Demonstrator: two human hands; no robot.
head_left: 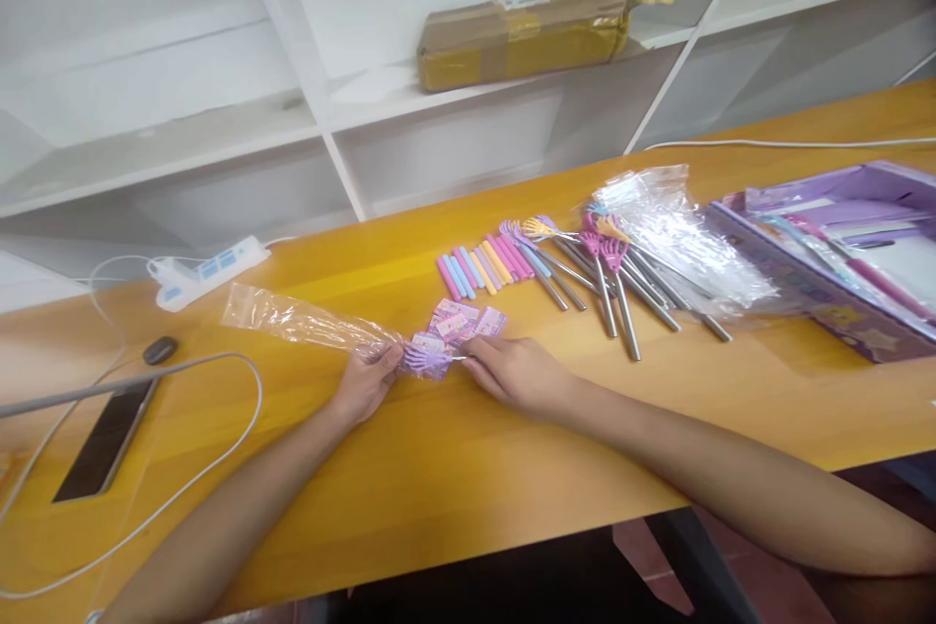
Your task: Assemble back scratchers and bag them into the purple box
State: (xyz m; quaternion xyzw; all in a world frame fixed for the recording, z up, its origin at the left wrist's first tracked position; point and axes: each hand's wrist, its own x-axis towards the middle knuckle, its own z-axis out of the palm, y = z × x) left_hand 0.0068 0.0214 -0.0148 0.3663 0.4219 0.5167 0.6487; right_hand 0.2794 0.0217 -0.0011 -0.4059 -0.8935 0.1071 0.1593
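Observation:
My left hand [368, 382] is closed on the mouth of a long clear plastic bag [307, 317], which stretches away to the left. Between my hands a back scratcher's lilac claw head [422, 360] lies at the bag's mouth. My right hand [518, 372] pinches its thin metal shaft; the rest is hidden by the fingers. Just beyond is a small pile of pink and purple cards [457, 320]. Further right lie several metal-handled back scratchers [612, 258] with pink, orange, lilac and blue heads. A row of short coloured tubes [484, 265] sits left of them.
More clear bags [680, 234] are heaped beside a purple box [826, 297] holding packaged items. On the left are a power strip [212, 275], a phone [108, 439], a small black object [160, 350] and looping cables. A taped carton [523, 39] rests on the shelf behind.

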